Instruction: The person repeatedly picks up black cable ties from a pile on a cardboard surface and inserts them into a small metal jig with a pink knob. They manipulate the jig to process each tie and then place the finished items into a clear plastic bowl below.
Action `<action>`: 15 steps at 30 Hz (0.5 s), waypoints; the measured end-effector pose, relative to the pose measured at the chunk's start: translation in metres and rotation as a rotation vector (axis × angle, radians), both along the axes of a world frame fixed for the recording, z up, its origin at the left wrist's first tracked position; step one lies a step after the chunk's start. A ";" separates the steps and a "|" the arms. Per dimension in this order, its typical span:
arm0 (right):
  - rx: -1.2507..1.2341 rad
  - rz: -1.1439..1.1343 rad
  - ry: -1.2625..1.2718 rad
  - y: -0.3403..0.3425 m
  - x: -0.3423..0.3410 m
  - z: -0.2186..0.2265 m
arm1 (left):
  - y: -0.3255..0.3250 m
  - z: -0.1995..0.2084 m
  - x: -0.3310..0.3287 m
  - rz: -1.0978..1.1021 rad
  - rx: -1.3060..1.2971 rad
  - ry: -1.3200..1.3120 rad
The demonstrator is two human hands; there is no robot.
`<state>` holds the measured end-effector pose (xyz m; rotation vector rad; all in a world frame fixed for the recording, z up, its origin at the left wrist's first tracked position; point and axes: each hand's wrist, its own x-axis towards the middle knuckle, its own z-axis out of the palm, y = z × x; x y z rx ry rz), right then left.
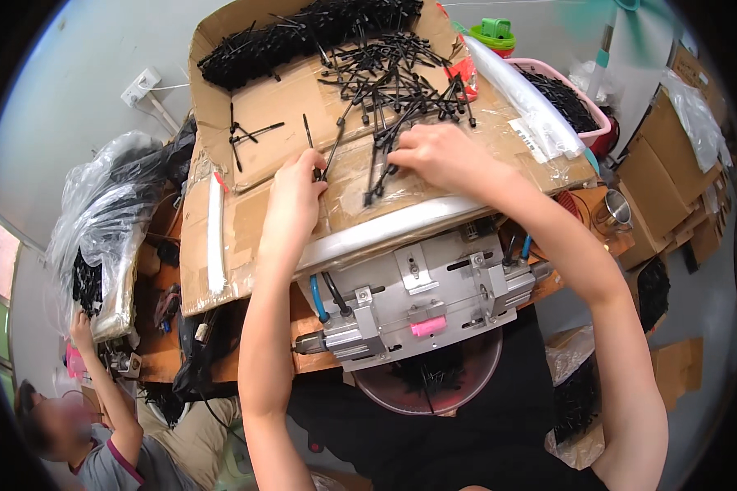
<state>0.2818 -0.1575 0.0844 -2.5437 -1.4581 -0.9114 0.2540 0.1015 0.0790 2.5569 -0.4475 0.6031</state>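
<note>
My left hand (297,190) is closed over the cardboard (262,176), pinching a thin black plastic rod (307,131) whose knobbed end shows at the fingertips. Further right, my right hand (438,155) has its fingers closed on black rods at the near edge of the loose pile (397,82). Several of these rods slant down beside its fingertips, their knobbed ends (370,199) toward me. Exactly how many each hand holds is hidden by the fingers. A few stray rods (254,133) lie left of my left hand.
A dense bundle of black rods (303,45) fills the cardboard's far side. Nearer me sits a metal fixture (418,286) with cylinders and hoses, above a round tub (491,368). A pink basket (602,119) stands at right. Another person (123,442) works at left.
</note>
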 end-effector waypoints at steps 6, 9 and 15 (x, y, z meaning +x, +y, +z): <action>0.175 0.023 0.311 0.029 -0.020 0.020 | 0.020 0.028 -0.031 -0.056 -0.130 0.283; 0.470 0.086 0.366 0.012 -0.017 0.032 | 0.021 0.035 -0.049 -0.085 -0.127 0.183; 0.830 -0.007 0.743 -0.026 -0.042 0.043 | 0.005 0.030 -0.092 -0.091 -0.069 -0.048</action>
